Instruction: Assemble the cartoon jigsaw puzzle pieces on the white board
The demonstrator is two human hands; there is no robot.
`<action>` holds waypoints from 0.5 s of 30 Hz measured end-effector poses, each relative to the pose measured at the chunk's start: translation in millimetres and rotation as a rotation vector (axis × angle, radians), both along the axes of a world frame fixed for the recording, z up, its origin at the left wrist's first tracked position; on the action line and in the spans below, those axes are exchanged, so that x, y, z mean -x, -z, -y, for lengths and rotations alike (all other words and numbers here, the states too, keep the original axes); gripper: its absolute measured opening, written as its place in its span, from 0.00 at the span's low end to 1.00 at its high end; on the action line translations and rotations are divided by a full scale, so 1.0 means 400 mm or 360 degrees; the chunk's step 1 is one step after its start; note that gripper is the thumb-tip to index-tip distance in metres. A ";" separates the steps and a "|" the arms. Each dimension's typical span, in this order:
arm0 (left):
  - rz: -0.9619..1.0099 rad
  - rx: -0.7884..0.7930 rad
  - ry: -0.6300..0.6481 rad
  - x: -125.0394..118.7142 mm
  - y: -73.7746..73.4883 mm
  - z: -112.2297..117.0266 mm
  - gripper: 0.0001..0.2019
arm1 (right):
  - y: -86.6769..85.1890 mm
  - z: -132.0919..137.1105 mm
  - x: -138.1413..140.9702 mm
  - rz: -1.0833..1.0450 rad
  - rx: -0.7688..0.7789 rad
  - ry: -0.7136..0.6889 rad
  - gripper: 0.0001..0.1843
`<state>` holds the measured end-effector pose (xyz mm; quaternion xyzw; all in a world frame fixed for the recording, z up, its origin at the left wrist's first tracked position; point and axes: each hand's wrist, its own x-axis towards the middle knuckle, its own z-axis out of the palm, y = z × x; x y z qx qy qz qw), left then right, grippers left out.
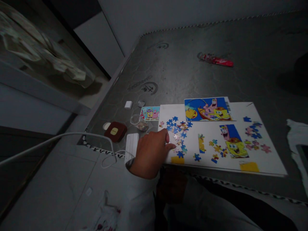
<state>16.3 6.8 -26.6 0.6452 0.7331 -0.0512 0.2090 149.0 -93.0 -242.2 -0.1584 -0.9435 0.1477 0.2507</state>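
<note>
My left hand reaches over the left end of a white board, fingers curled in and thumb beside them. Anything pinched there is hidden or too small to name. Loose jigsaw pieces, mostly blue and pink, lie in a pile by the fingertips. My right hand is in deep shadow below the board's near edge, its fingers unclear. A partly joined cartoon puzzle section lies on the board's right half, with a narrow yellow strip of joined pieces to its left. A picture card overlaps the far edge.
Left of the board are a smaller cartoon card, a clear jar, a brown case and a white power block with a white cable. A red packet lies farther back. White tissue is at right.
</note>
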 end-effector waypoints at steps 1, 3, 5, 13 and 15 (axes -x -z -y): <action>-0.0007 -0.0011 -0.0005 0.000 0.000 -0.001 0.13 | -0.002 0.000 0.001 0.0014 0.0006 0.0000 0.16; -0.0013 -0.0041 -0.0013 -0.001 -0.001 -0.002 0.12 | -0.003 0.001 0.001 0.0038 0.0014 -0.0001 0.16; -0.0002 -0.0050 -0.0014 -0.006 -0.001 -0.003 0.13 | -0.001 0.002 0.001 0.0057 0.0019 -0.0005 0.17; 0.0058 0.0009 0.0050 -0.020 0.008 -0.005 0.15 | -0.002 0.001 0.001 0.0118 0.0032 -0.0007 0.18; 0.0044 -0.0020 0.0020 -0.021 0.007 -0.007 0.16 | -0.010 -0.002 0.001 0.0122 0.0028 -0.0019 0.17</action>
